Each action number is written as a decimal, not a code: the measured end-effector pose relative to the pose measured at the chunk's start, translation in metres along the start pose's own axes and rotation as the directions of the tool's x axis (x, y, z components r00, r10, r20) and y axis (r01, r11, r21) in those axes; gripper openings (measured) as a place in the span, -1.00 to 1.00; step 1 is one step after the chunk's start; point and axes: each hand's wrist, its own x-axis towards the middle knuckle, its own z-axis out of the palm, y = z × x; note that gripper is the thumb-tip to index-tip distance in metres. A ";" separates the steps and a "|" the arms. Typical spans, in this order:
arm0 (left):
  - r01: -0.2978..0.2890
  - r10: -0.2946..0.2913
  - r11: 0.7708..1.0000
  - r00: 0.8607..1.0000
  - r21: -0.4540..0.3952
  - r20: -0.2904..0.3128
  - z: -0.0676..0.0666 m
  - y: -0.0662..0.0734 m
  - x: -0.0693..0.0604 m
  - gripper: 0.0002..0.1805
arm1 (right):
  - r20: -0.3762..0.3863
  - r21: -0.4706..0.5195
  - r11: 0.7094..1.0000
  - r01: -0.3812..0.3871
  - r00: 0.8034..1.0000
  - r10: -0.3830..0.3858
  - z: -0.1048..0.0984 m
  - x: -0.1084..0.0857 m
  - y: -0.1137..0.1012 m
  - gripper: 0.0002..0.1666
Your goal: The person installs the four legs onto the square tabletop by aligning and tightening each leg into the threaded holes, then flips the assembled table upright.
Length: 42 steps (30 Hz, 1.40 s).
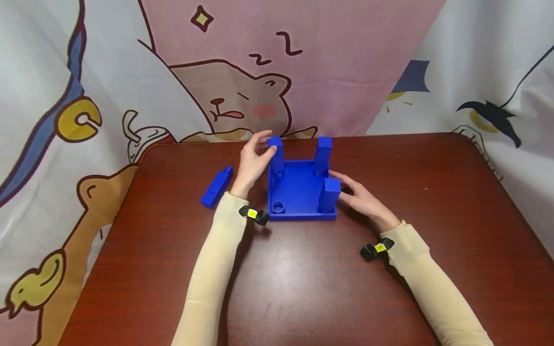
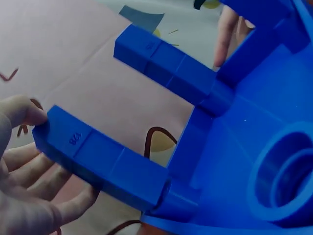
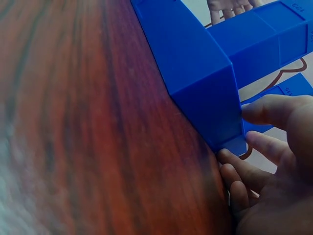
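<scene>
A blue square tray (image 1: 303, 217) with raised walls sits on the table, and blue square legs stand at three of its corners. My left hand (image 1: 253, 163) pinches the upper part of the far-left leg (image 1: 279, 161), thumb on one side and fingers behind. That leg's lower end meets a round corner socket; how deep it sits I cannot tell. My right hand (image 1: 361, 198) touches the tray's right wall with its fingertips, beside the near-right leg (image 1: 330, 194). The far-right leg (image 1: 322, 156) stands untouched. The near-left corner shows a bare round socket (image 1: 278, 207).
A loose blue leg (image 1: 216, 188) with a narrower peg end lies on the brown table (image 1: 311, 288), left of the left forearm. Behind the table hangs a cartoon-printed cloth (image 1: 346, 62). Each wrist wears a small black camera.
</scene>
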 end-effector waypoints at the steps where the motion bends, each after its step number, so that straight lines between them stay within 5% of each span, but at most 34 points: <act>1: 0.017 -0.016 0.998 1.000 -0.053 0.014 -0.001 -0.002 0.001 -0.62 | 0.001 0.002 1.000 -0.005 1.000 0.005 0.000 0.000 -0.001 -0.31; 11: 0.111 -0.052 0.954 0.976 -0.277 0.212 -0.005 -0.016 0.007 -0.61 | -0.001 0.003 1.000 0.002 1.000 -0.002 0.001 -0.002 -0.001 -0.31; 16: 0.166 -0.056 0.855 0.971 -0.491 0.231 -0.003 -0.020 0.009 -0.58 | 0.006 -0.001 1.000 -0.009 1.000 0.009 0.001 -0.001 0.000 -0.31; 18: 0.163 -0.055 0.833 0.975 -0.529 0.214 -0.002 -0.021 0.009 -0.58 | 0.011 0.002 1.000 -0.017 1.000 0.017 0.001 -0.001 0.001 -0.30; 25: -0.017 0.056 0.940 0.993 -0.340 0.105 -0.002 -0.003 -0.002 -0.58 | 0.013 -0.006 1.000 0.005 1.000 -0.005 0.000 -0.001 0.002 -0.31; 29: -0.086 0.097 0.956 0.995 -0.282 0.025 0.000 0.019 -0.011 -0.55 | 0.007 -0.003 1.000 -0.001 1.000 0.001 -0.001 -0.002 -0.001 -0.31; 36: -0.069 0.064 0.992 0.997 -0.107 -0.053 0.006 0.030 -0.019 -0.59 | -0.001 -0.003 1.000 0.015 1.000 -0.015 0.001 -0.001 -0.003 -0.31; 42: -0.053 0.044 0.979 0.998 -0.196 -0.053 0.009 0.021 -0.017 -0.64 | -0.019 -0.024 0.999 0.039 0.999 -0.039 0.002 -0.002 -0.008 -0.33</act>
